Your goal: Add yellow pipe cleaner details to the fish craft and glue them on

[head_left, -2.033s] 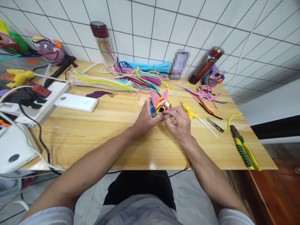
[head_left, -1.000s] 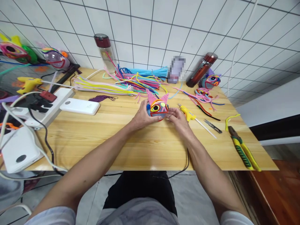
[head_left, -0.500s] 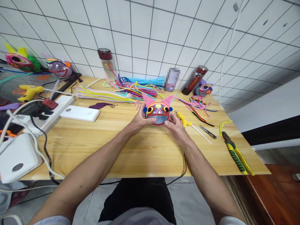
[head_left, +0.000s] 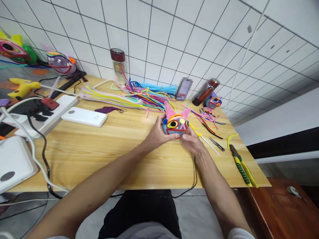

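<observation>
Above the far middle of the wooden table (head_left: 99, 149), a round pipe-cleaner figure (head_left: 176, 125) with two pink ears and ringed eyes is being held between both hands, its face turned toward the camera. It is being gripped on one side by the left hand (head_left: 156, 135), whose fingers (head_left: 160, 122) are being curled closely round its back while the thumb is being pressed along its lower front. The opposite lower side is being propped by the right hand (head_left: 193, 143). The fingers (head_left: 187, 136) there are being pressed together and bent up against the figure; how far they are being wrapped behind it cannot be told. Whether the figure is being rested on the tabletop or raised just off it cannot be told either.

Just beside the right hand a yellow glue gun (head_left: 195, 129) is lying, with small snips (head_left: 216, 143) near it and yellow-green pliers (head_left: 243, 166) further toward the table's edge. Behind the figure, a heap of coloured pipe cleaners (head_left: 139, 94) is being spread across the wood.

By the tiled wall a clear bottle (head_left: 118, 68) with a dark red cap is standing upright. It is being crossed by a pink pipe cleaner, inside or behind cannot be told. A dark red bottle (head_left: 205, 92) is being leaned near the wall, its contents hidden. A white power bank (head_left: 84, 117) is lying well apart from the left hand.
</observation>
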Tool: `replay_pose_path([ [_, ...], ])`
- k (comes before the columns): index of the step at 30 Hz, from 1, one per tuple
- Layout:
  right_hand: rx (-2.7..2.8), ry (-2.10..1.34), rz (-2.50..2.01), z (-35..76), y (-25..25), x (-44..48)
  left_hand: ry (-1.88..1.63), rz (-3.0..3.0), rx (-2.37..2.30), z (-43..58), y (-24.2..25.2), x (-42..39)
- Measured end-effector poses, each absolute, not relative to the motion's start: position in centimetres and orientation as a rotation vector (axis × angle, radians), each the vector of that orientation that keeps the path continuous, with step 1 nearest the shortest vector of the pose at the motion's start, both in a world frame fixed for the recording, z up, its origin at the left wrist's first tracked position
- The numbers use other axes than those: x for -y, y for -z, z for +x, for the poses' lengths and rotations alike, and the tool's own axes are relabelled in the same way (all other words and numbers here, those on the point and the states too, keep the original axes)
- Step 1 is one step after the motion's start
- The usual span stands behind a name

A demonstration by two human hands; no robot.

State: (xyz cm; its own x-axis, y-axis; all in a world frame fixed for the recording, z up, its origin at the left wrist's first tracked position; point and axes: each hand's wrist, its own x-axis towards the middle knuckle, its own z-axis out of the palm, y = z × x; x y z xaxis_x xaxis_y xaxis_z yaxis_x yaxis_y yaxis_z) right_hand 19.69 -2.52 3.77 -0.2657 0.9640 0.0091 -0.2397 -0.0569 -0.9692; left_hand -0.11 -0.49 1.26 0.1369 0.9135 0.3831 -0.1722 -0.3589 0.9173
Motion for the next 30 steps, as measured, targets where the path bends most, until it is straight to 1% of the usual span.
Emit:
replay_pose_path([
  [5, 1.200, -1.490, -0.930, 20.2, -3.6, 2.5, -1.415, 1.526, -0.771, -0.2, -1.4, 1.0],
  [15, 1.268, -1.402, -1.025, 20.0, -3.8, 2.7, -1.389, 1.460, -0.662, -0.7, -2.3, 1.6],
  [30, 1.273, -1.387, -1.040, 20.0, -4.0, 2.7, -1.332, 1.431, -0.603, -0.8, -2.2, 1.6],
])
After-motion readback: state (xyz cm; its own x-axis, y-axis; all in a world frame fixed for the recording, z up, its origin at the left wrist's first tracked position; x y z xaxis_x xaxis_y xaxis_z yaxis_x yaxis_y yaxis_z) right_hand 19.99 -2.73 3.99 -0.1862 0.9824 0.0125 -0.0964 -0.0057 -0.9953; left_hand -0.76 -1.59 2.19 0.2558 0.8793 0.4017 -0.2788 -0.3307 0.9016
